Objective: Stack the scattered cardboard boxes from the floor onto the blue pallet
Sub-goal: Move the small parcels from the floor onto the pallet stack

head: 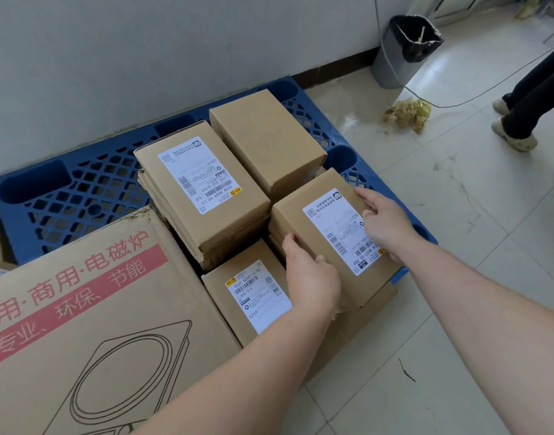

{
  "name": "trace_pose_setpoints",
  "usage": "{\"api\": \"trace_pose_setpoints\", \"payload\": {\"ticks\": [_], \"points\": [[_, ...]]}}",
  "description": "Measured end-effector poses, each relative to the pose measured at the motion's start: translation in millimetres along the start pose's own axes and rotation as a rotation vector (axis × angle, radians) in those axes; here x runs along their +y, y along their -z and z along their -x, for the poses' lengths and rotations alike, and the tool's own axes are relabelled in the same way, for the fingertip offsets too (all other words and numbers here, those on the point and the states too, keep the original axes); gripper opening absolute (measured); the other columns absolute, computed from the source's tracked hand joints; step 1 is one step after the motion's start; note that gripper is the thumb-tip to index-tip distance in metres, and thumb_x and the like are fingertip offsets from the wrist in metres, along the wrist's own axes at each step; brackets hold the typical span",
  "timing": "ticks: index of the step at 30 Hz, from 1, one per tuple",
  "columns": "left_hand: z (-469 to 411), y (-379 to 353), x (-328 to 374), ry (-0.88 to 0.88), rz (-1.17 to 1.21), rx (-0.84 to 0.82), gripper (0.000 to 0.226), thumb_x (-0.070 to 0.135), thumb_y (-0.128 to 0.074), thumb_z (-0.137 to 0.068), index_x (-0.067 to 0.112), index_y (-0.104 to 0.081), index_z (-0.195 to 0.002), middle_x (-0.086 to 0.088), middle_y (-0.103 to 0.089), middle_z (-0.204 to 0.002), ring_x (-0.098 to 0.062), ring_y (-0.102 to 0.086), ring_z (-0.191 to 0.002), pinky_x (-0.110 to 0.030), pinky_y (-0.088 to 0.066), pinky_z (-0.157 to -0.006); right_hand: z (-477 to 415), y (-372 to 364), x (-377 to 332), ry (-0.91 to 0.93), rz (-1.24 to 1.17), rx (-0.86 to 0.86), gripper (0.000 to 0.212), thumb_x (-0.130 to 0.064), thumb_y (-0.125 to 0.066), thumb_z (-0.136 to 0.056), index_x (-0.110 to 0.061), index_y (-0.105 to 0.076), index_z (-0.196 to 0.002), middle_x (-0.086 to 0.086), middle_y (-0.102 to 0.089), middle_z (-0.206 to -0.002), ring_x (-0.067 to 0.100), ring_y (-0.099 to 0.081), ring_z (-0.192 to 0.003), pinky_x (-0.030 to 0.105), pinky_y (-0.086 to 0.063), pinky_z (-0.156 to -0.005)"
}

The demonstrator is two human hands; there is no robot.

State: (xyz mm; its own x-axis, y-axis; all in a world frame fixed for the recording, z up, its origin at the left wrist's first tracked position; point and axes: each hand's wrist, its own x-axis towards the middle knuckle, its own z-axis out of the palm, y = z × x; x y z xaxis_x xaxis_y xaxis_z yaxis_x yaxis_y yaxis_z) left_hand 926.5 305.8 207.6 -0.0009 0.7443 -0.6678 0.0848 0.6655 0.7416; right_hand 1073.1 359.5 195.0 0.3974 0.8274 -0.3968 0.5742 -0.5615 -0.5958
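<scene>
In the head view we see the blue pallet (81, 189) lying on the tiled floor (457, 277) against the wall, with cardboard boxes stacked on it. Both hands hold one labelled box (300, 221) on top of the stack at the pallet's near right corner. The left hand (310, 277) grips its near left edge, fingers curled down the side and thumb on top. The right hand (384, 224) clasps the far right edge, thumb resting on the label. Just behind stand a plain box (266, 142) and a second labelled box (200, 189), side by side. A lower labelled box (247, 296) sits beside the left hand, next to a large printed carton (81, 309). A lined bin (398, 58) stands by the wall.
</scene>
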Motion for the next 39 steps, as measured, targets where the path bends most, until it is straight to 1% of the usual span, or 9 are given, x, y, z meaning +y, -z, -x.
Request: {"api": "trace_pose_setpoints", "payload": {"ticks": [13, 19, 23, 28, 30, 32, 33, 36, 39], "points": [[2, 7, 4, -0.04, 0.034, -0.005, 0.053, 0.013, -0.044, -0.098, 0.031, -0.025, -0.144, 0.01, -0.052, -0.131, -0.009, -0.052, -0.109, -0.036, -0.047, -0.098, 14, -2, -8, 0.024, 0.095, 0.076, 0.047, -0.016, -0.033, -0.1, -0.036, -0.041, -0.141, -0.002, -0.053, -0.136, 0.024, -0.053, -0.116, 0.049, -0.048, -0.094], [5, 23, 26, -0.116, 0.1, 0.006, 0.055, 0.016, -0.045, -0.099, 0.027, -0.024, -0.149, 0.012, -0.041, -0.144, -0.007, -0.039, -0.133, -0.02, -0.033, -0.095, 39, -10, -53, 0.187, -0.029, 0.199, 0.035, -0.021, -0.041, -0.101, -0.026, -0.055, -0.133, -0.004, -0.06, -0.128, 0.015, -0.054, -0.118, 0.04, -0.045, -0.1], [6, 45, 45, -0.225, 0.142, 0.054, 0.051, 0.026, -0.047, -0.099, 0.027, -0.029, -0.147, 0.01, -0.038, -0.149, -0.007, -0.035, -0.136, -0.026, -0.031, -0.109, 52, -24, -94, 0.274, -0.129, 0.191, 0.034, -0.025, -0.043, -0.101, -0.023, -0.056, -0.132, -0.006, -0.059, -0.13, 0.01, -0.052, -0.122, 0.032, -0.042, -0.104], [7, 96, 64, -0.308, 0.222, 0.098, 0.045, 0.03, -0.046, -0.1, 0.027, -0.036, -0.143, 0.013, -0.041, -0.146, -0.003, -0.037, -0.133, -0.023, -0.031, -0.106, 67, -58, -147, 0.378, -0.138, 0.162, 0.036, -0.031, -0.042, -0.101, -0.022, -0.054, -0.134, -0.002, -0.059, -0.131, 0.014, -0.051, -0.123, 0.037, -0.04, -0.105], [4, 122, 69, -0.334, 0.238, 0.132, 0.044, 0.03, -0.046, -0.1, 0.026, -0.037, -0.143, 0.012, -0.042, -0.145, -0.002, -0.039, -0.131, -0.024, -0.032, -0.107, 74, -76, -166, 0.408, -0.144, 0.141, 0.037, -0.031, -0.04, -0.102, -0.02, -0.053, -0.134, -0.003, -0.059, -0.13, 0.011, -0.053, -0.119, 0.029, -0.041, -0.102], [1, 153, 70, -0.351, 0.241, 0.185, 0.044, 0.028, -0.047, -0.099, 0.025, -0.038, -0.143, 0.011, -0.044, -0.144, -0.004, -0.041, -0.13, -0.028, -0.033, -0.11, 84, -97, -185, 0.424, -0.149, 0.114, 0.037, -0.031, -0.04, -0.102, -0.019, -0.054, -0.133, -0.007, -0.062, -0.119, 0.001, -0.057, -0.102, 0.019, -0.043, -0.091], [0, 170, 70, -0.36, 0.244, 0.212, 0.044, 0.028, -0.047, -0.099, 0.024, -0.039, -0.142, 0.01, -0.044, -0.144, -0.005, -0.041, -0.131, -0.03, -0.034, -0.11, 89, -109, -195, 0.431, -0.163, 0.1, 0.036, -0.032, -0.04, -0.102, -0.02, -0.055, -0.132, -0.01, -0.062, -0.116, -0.001, -0.058, -0.099, 0.02, -0.046, -0.09], [-4, 229, 68, -0.371, 0.267, 0.286, 0.042, 0.026, -0.047, -0.099, 0.023, -0.04, -0.141, 0.008, -0.045, -0.142, -0.006, -0.041, -0.132, -0.027, -0.035, -0.108, 106, -151, -230, 0.439, -0.18, 0.067, 0.035, -0.034, -0.04, -0.101, -0.021, -0.057, -0.129, -0.006, -0.062, -0.124, 0.012, -0.055, -0.116, 0.036, -0.044, -0.101], [-6, 294, 64, -0.36, 0.286, 0.351, 0.042, 0.027, -0.046, -0.1, 0.024, -0.039, -0.141, 0.008, -0.045, -0.143, -0.005, -0.042, -0.131, -0.022, -0.034, -0.104, 129, -194, -270, 0.446, -0.206, 0.009, 0.035, -0.033, -0.04, -0.101, -0.02, -0.057, -0.129, -0.015, -0.063, -0.111, 0.009, -0.054, -0.114, 0.028, -0.041, -0.1]]}}
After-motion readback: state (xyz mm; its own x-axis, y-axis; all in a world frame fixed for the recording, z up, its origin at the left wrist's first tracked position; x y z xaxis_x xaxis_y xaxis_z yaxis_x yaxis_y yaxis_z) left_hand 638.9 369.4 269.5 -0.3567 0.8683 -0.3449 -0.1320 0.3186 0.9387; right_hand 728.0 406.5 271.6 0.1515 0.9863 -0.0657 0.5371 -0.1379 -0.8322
